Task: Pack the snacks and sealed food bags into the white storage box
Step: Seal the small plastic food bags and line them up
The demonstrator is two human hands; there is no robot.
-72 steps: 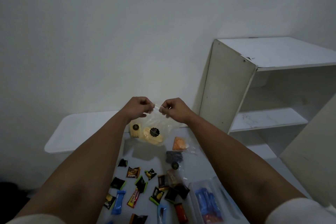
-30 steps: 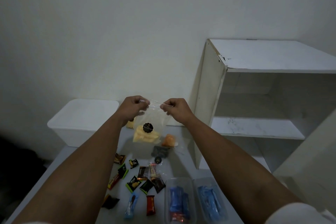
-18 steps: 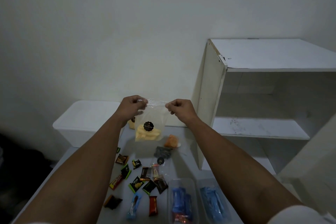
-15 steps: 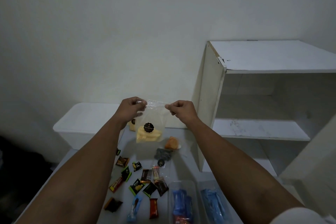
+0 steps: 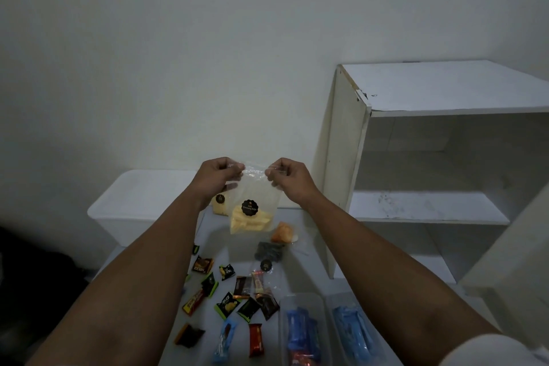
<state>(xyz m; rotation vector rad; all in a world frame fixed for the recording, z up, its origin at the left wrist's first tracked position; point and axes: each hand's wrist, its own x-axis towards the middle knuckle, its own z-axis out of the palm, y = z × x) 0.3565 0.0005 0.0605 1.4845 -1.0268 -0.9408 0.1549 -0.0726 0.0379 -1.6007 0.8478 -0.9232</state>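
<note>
A clear bag of yellow chips (image 5: 252,211) with a round black sticker hangs in the air above the table. My left hand (image 5: 215,178) pinches its top left corner and my right hand (image 5: 286,180) pinches its top right corner. Behind my left wrist lies a second yellow chip bag (image 5: 220,205). The white storage box (image 5: 142,202) stands at the far left with its lid on. An orange snack bag (image 5: 283,232) and a dark snack bag (image 5: 269,251) lie on the table below the held bag.
Several small wrapped snacks (image 5: 230,300) are scattered across the grey table (image 5: 306,276). Two clear trays with blue packets (image 5: 303,330) sit near the front edge. A white open shelf unit (image 5: 430,157) stands at the right, against the table.
My hands have kept hold of the bag's top edge and moved slightly closer together in the last half second. The view shifted a little.
</note>
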